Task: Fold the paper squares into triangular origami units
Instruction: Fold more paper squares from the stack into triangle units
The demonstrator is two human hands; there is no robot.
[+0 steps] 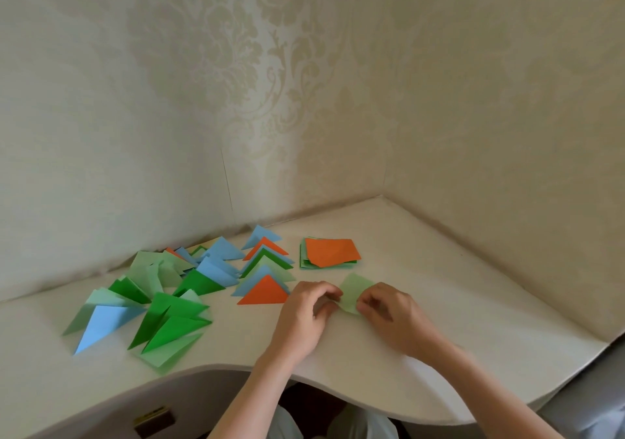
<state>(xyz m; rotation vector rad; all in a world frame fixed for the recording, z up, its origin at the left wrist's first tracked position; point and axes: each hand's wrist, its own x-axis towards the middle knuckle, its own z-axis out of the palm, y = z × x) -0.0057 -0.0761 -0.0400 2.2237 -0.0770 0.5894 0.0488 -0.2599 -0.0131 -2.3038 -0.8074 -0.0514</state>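
Note:
A light green paper square (pixel 353 291) lies on the white table (pixel 456 290) between my hands. My left hand (pixel 306 317) pinches its left edge with curled fingers. My right hand (pixel 389 310) pinches its right lower corner. Behind them sits a stack of unfolded squares (pixel 329 252) with an orange sheet on top. To the left lie several folded triangles: an orange one (pixel 265 293) nearest my left hand, blue ones (pixel 223 249), dark green ones (pixel 169 327) and light green ones (pixel 148 269).
The table fits into a corner of two wallpapered walls (pixel 304 100). Its curved front edge (pixel 338 388) runs below my forearms. A small dark object (pixel 154 420) sits under the table at the lower left.

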